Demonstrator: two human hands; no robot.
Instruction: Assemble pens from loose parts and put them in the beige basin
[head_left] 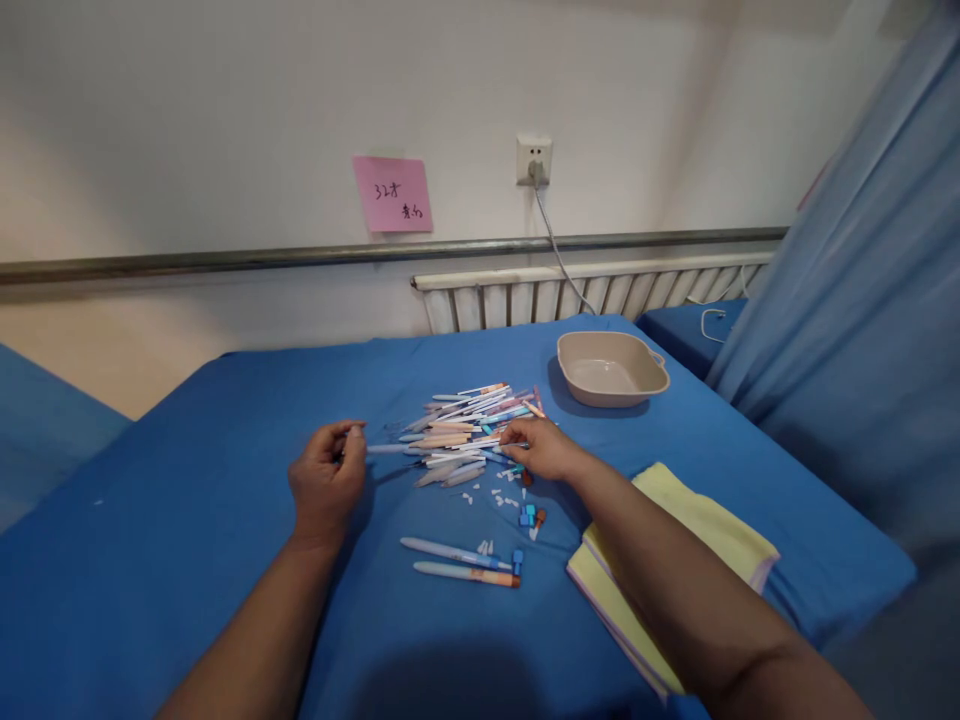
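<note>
A heap of pens (469, 430) lies in the middle of a table covered in blue cloth (187, 500). My left hand (328, 480) rests on the cloth left of the heap, its fingers pinched on the end of one pale pen (390, 449) that points toward the heap. My right hand (541, 447) lies at the heap's right edge, fingers curled onto the pens there. Two separate pens (459, 562) lie side by side nearer to me. Small caps and white bits (517, 505) are scattered between them and the heap.
A beige basin (651, 381) stands at the back right of the table. A folded yellow cloth (697, 520) lies under my right forearm. Behind are a radiator (600, 293), a wall socket with a cable (534, 160), a pink note (393, 194), and a blue curtain (862, 300) at right.
</note>
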